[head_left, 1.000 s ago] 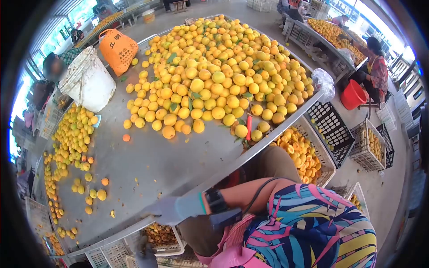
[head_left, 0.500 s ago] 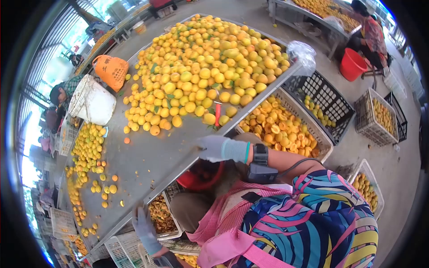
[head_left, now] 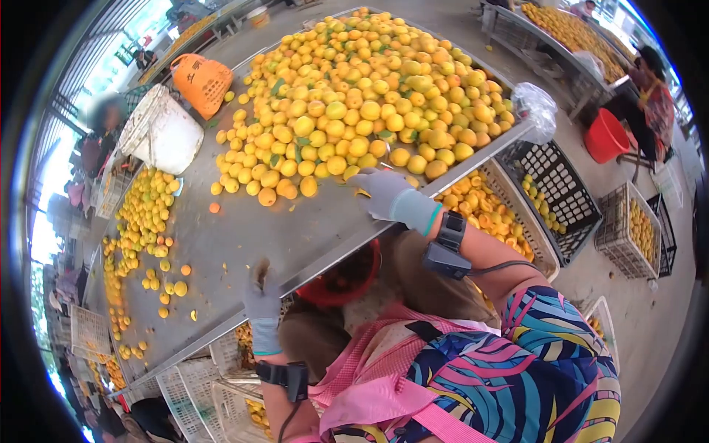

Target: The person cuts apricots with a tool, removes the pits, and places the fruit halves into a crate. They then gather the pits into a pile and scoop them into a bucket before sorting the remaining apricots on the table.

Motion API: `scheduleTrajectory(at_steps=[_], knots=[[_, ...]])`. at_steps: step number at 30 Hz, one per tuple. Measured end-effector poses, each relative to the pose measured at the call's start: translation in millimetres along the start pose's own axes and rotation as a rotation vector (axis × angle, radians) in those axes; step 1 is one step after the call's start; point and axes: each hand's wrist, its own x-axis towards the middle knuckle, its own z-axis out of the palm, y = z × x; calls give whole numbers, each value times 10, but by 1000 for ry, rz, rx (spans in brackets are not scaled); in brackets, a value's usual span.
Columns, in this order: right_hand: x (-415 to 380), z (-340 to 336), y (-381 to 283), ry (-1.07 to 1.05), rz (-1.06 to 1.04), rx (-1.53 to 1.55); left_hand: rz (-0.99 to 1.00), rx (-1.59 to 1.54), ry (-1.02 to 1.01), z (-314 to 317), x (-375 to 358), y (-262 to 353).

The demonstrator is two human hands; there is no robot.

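My right hand [head_left: 391, 196], in a grey glove with a teal cuff, is at the near edge of a big heap of yellow apricots [head_left: 336, 111]. Its fingers curl downward over the spot of a red-handled tool, whose handle is hidden; a small metal tip [head_left: 387, 150] shows above the glove. What the fingers hold cannot be made out. My left hand [head_left: 262, 303], gloved too and with darkened fingertips, is over the near edge of the metal table [head_left: 229, 236]. Motion blurs its fingers, and no apricot shows in them.
A crate of halved apricots [head_left: 491, 214] stands right of the table, beside a black crate [head_left: 550, 196]. Below the rim is a red basin [head_left: 340, 277]. A white bucket [head_left: 162, 133] and orange bag [head_left: 201, 85] stand at the far left. Another person [head_left: 653, 103] sits beyond a red bucket [head_left: 606, 136].
My right hand has moved from the table rim to the heap, covering the red handle. My left hand has risen from beside the crates to the table edge. The view has shifted.
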Motion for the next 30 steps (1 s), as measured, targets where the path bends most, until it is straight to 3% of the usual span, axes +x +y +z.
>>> scheduleTrajectory(at_steps=[1, 3, 5, 9, 11, 14, 16, 18, 25, 26, 28, 29, 30], knots=[[170, 44, -32, -7, 5, -81, -10, -5, 10, -11, 31, -103], [490, 207, -68, -26, 3, -171, 99, 407, 64, -2, 72, -164], [780, 416, -63, 143, -98, -362, 54, 507, 25, 12, 67, -337], [1195, 601, -65, 153, -109, -567, -9, 707, 41, 113, 81, -450], [1329, 640, -63, 10, -29, -681, -38, 680, 32, 110, 89, -373], [1409, 811, 68, 175, -102, -621, -49, 672, 38, 107, 118, -345], [1404, 752, 34, 159, -98, -620, -39, 687, 49, 116, 119, -350], [1340, 586, -99, -52, -51, -612, -51, 666, 50, 117, 115, -337], [1213, 866, 94, 7, -118, -666, -126, 653, 37, 124, 134, -317], [1188, 793, 45, 22, -109, -664, -109, 655, 37, 129, 131, -360], [1053, 614, -122, -128, -108, -596, 114, 602, 146, 131, 103, -469], [953, 589, -172, -59, -131, -520, 122, 606, 150, 135, 97, -409], [858, 563, -235, -55, -133, -520, 48, 333, 185, 159, 79, -322]])
